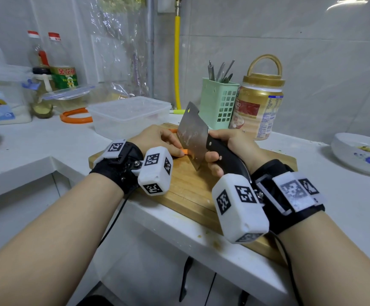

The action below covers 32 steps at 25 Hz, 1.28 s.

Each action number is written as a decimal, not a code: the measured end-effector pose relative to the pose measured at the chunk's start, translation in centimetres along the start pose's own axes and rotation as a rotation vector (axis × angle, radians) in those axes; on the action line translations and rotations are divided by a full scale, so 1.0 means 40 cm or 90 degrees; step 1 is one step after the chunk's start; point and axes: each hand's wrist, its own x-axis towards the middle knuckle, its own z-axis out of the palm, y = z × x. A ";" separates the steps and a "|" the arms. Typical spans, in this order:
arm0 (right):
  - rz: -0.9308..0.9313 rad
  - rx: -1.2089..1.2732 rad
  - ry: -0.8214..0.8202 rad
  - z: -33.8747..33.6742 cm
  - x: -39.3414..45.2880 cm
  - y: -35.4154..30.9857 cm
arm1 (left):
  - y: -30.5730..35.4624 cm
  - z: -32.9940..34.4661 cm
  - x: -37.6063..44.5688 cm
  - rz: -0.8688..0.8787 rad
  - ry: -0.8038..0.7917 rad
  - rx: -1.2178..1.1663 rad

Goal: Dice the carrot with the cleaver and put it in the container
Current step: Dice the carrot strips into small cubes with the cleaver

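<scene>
2 hands busy: our left hand (157, 138) pins carrot (185, 151), axis running left-right; right hand (232, 149) grips cleaver (193, 134) crosswise at its right end.

green utensil basket (218, 100) | gold-lidded jar (259, 107) | oil bottles (63, 62) | white bowl (360, 153)

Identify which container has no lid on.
The clear plastic tub just behind the cutting board. The gold-lidded jar and the bottles are capped.

head-worn view, close, forward-down over the cutting board (186, 191)
</scene>
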 end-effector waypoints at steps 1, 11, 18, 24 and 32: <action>0.000 -0.005 -0.002 -0.002 -0.001 0.000 | 0.002 0.001 -0.002 0.001 0.002 0.001; -0.043 -0.016 -0.010 -0.001 -0.007 -0.004 | -0.008 -0.002 0.001 0.016 -0.007 -0.010; -0.035 -0.025 -0.005 0.004 -0.007 -0.005 | -0.008 -0.002 0.000 0.003 -0.010 -0.011; -0.038 -0.023 0.005 0.018 -0.017 -0.011 | -0.009 -0.002 0.000 0.002 -0.009 -0.034; -0.018 0.005 0.027 0.043 0.004 -0.043 | -0.004 0.002 -0.002 -0.007 -0.002 -0.054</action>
